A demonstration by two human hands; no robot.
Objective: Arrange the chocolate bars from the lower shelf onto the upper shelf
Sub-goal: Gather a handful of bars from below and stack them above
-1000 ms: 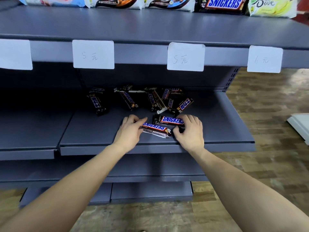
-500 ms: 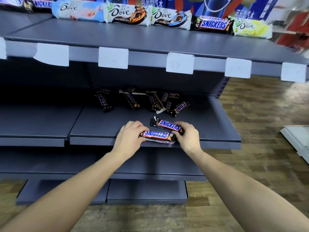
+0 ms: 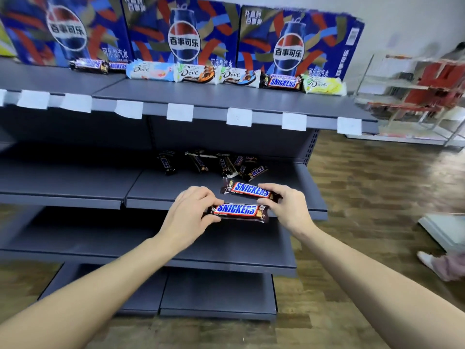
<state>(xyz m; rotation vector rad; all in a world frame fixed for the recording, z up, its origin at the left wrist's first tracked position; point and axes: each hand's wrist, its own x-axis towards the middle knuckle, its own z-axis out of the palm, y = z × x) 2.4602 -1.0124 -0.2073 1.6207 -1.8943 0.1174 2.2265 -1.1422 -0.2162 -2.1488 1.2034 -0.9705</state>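
My left hand (image 3: 188, 212) pinches the left end of a Snickers bar (image 3: 237, 210), lifted just in front of the lower shelf (image 3: 163, 190). My right hand (image 3: 286, 207) grips the right end of a second Snickers bar (image 3: 249, 189), held a little higher and farther back. Several dark chocolate bars (image 3: 214, 163) lie in a loose heap at the back of the lower shelf. On the upper shelf (image 3: 226, 98) a row of Dove bars (image 3: 196, 74) and a Snickers bar (image 3: 281, 82) lies along the back.
Blue Pepsi cartons (image 3: 183, 34) stand behind the row on the upper shelf. White price tags (image 3: 180, 112) hang from its front edge. Two more bars (image 3: 98, 65) lie at the upper shelf's left. A wire rack (image 3: 415, 96) and wooden floor are on the right.
Both hands have lifted their Snickers bars off the lower shelf and drawn them toward me. The view has tilted up, so the upper shelf and the Pepsi cartons now show.
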